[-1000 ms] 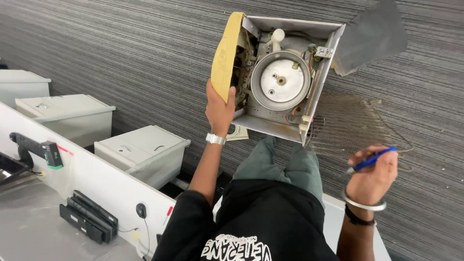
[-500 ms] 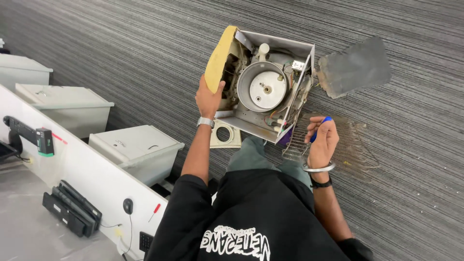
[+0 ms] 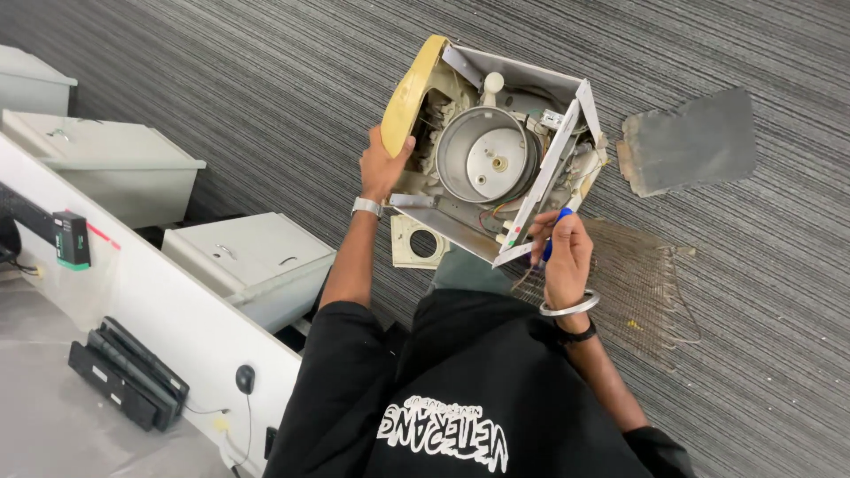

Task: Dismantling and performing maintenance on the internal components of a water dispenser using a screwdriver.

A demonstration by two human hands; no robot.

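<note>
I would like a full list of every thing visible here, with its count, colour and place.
open metal housing: one, white-grey, held up at centre top
round drum: one, silver, inside the housing
yellowed panel: one, yellow, housing's left edge
dark flat piece: one, grey, on carpet at right
wire grille: one, tan, on carpet right of the person
square plate with hole: one, cream, below the housing
metal boxes: three, pale grey, on floor at left
black device: one, black, on table at lower left
blue-handled tool: one, blue, in right hand
left hand: grips housing's left side
right hand: holds tool at housing's lower corner
</note>
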